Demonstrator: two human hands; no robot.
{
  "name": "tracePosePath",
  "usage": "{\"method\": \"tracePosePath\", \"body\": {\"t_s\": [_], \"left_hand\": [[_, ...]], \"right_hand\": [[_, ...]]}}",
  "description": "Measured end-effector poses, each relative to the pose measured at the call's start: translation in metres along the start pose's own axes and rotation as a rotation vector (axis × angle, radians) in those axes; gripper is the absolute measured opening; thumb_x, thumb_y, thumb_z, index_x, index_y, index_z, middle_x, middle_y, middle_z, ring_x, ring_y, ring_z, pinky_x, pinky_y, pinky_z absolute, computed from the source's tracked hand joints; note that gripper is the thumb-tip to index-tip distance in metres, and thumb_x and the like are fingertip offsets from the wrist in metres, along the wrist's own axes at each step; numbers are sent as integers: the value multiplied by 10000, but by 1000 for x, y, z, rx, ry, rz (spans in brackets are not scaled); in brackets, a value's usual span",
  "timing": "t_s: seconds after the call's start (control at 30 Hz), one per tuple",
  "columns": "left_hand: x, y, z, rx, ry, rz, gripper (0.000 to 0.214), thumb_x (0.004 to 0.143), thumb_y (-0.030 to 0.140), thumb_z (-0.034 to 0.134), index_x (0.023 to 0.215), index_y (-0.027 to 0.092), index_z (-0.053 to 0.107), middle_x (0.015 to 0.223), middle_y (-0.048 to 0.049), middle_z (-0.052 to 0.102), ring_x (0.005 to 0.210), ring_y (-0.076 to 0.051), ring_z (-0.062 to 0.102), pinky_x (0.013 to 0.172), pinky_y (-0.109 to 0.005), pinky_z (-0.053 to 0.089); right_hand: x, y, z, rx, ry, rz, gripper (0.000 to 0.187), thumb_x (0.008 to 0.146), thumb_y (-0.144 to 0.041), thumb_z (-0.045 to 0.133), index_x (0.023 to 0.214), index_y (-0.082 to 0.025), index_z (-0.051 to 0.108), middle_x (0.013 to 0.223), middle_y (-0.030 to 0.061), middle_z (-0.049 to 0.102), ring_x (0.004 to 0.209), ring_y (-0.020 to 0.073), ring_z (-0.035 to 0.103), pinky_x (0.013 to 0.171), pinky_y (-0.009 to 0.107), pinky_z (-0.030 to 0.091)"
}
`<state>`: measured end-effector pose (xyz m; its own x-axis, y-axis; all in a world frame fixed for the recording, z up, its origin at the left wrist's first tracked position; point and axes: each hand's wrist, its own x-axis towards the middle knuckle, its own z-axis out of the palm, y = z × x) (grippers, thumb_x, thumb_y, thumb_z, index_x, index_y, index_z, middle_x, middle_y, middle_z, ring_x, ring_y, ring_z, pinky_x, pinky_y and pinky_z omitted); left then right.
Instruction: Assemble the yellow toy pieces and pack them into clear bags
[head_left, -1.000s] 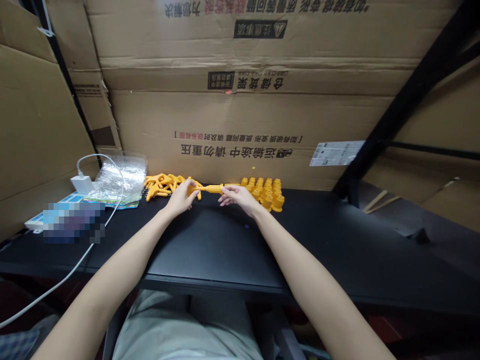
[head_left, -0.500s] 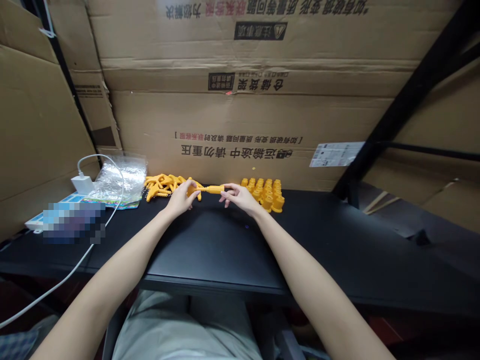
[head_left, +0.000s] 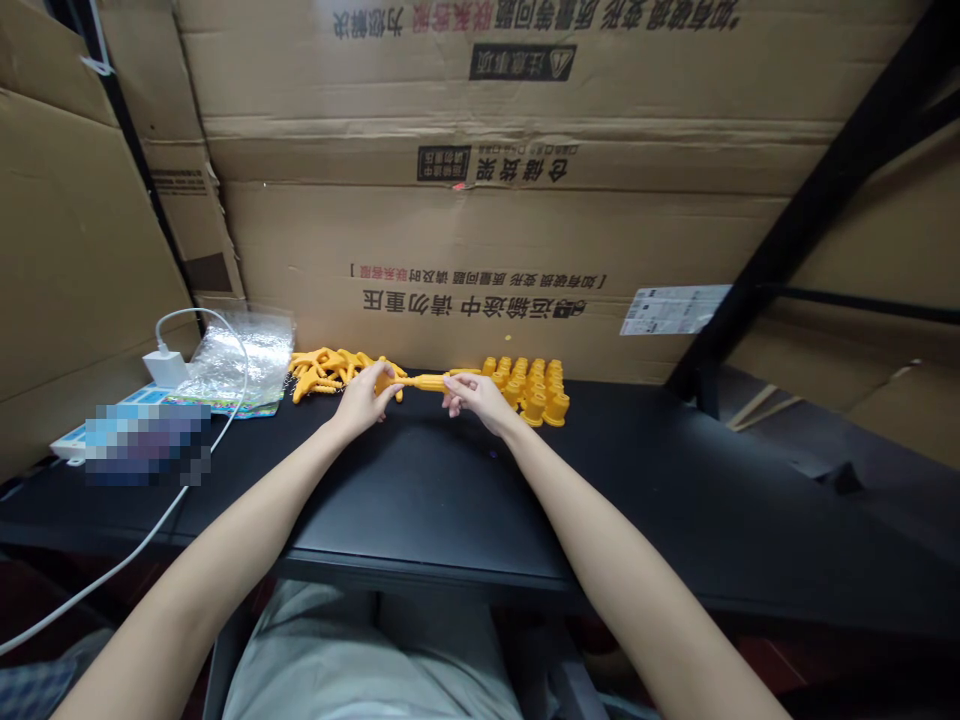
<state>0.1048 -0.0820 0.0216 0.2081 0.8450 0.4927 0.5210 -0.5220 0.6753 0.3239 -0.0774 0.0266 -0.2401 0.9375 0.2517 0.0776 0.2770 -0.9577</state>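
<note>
Between both hands, level above the black tabletop (head_left: 450, 500), is a long yellow plastic piece (head_left: 427, 382) with a thin neck and a thicker ribbed part. My left hand (head_left: 365, 395) is closed around its left end, which the fingers partly hide. At the other end, my right hand (head_left: 478, 398) pinches the thicker part with thumb and fingertips. Behind my left hand lies a pile of yellow plastic pieces (head_left: 322, 368) with threaded-looking stems. Right of my right hand, yellow flanged cups (head_left: 556, 405) stand in rows.
Clear plastic bags (head_left: 240, 360) lie at the back left beside a white charger (head_left: 165, 368) on a power strip (head_left: 71, 440). A white cable (head_left: 161, 520) runs over the left table edge. Cardboard (head_left: 480, 230) walls the back; a black metal post (head_left: 795, 210) slants at right.
My right hand has shifted slightly and its fingers have curled in more around the yellow piece. A yellow strip now shows behind that hand. My left hand has barely moved.
</note>
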Motion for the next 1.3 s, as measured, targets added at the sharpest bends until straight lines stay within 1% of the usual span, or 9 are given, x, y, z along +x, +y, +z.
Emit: {"method": "tracePosePath", "body": {"t_s": [0.13, 0.23, 0.4, 0.53, 0.63, 0.73, 0.93, 1.1, 1.3], "left_hand": [[0, 0, 0, 18, 5, 11, 219, 852, 373, 549, 946, 184, 491, 725, 4, 610, 360, -72, 501, 436, -209, 415], [0, 0, 0, 35, 6, 24, 200, 854, 358, 548, 928, 182, 488, 736, 8, 602, 365, -64, 488, 471, -219, 433], [2, 0, 1, 63, 6, 38, 163, 855, 318, 546, 920, 183, 483, 839, -11, 612, 410, -58, 505, 526, -231, 458], [3, -2, 2, 42, -18, 35, 179, 860, 340, 541, 929, 185, 485, 778, -1, 605, 391, -63, 483, 503, -234, 453], [3, -3, 2, 30, -25, 34, 179, 861, 344, 539, 924, 186, 483, 748, 3, 596, 393, -70, 488, 477, -227, 439], [3, -4, 2, 26, -26, 28, 194, 863, 366, 535, 929, 191, 481, 710, 15, 584, 381, -73, 485, 455, -220, 428], [2, -5, 2, 7, -28, 23, 261, 857, 435, 538, 933, 191, 485, 654, 28, 563, 349, -75, 482, 398, -199, 385], [2, -5, 2, 7, -33, 22, 234, 862, 406, 540, 930, 188, 488, 663, 22, 572, 347, -83, 500, 410, -207, 394], [2, -5, 1, -16, -26, -21, 208, 866, 383, 544, 924, 191, 492, 591, 49, 538, 355, -89, 522, 393, -183, 382]], "right_hand": [[1, 1, 1, -5, 3, 31, 521, 626, -652, 685, 677, -149, 562, 520, 18, 614, 388, 96, 525, 409, 219, 382], [2, 1, 1, -6, 0, 49, 501, 660, -637, 672, 656, -153, 542, 512, 17, 605, 379, 95, 525, 396, 213, 367], [3, 1, -1, 0, -10, 94, 408, 743, -546, 657, 725, -153, 547, 579, 8, 623, 404, 90, 551, 413, 200, 393], [3, 1, -5, -3, -43, 122, 316, 809, -460, 623, 786, -149, 567, 669, 28, 653, 448, 82, 571, 445, 196, 430], [3, 1, -7, -2, -65, 102, 286, 791, -393, 663, 926, -152, 586, 742, 33, 673, 503, 87, 600, 492, 201, 461], [3, 3, -9, -11, -78, 51, 360, 750, -370, 706, 1016, -170, 571, 749, 18, 676, 530, 94, 609, 515, 211, 468], [5, 9, -9, -39, -80, 15, 387, 726, -434, 709, 965, -164, 571, 731, 17, 675, 521, 92, 598, 514, 218, 462], [4, 8, -6, -50, -73, 11, 386, 723, -445, 707, 946, -162, 568, 712, 16, 672, 516, 94, 599, 508, 217, 457], [3, 7, -5, -60, -47, -13, 401, 707, -479, 708, 908, -156, 580, 681, 18, 669, 500, 96, 583, 517, 230, 459]]}}
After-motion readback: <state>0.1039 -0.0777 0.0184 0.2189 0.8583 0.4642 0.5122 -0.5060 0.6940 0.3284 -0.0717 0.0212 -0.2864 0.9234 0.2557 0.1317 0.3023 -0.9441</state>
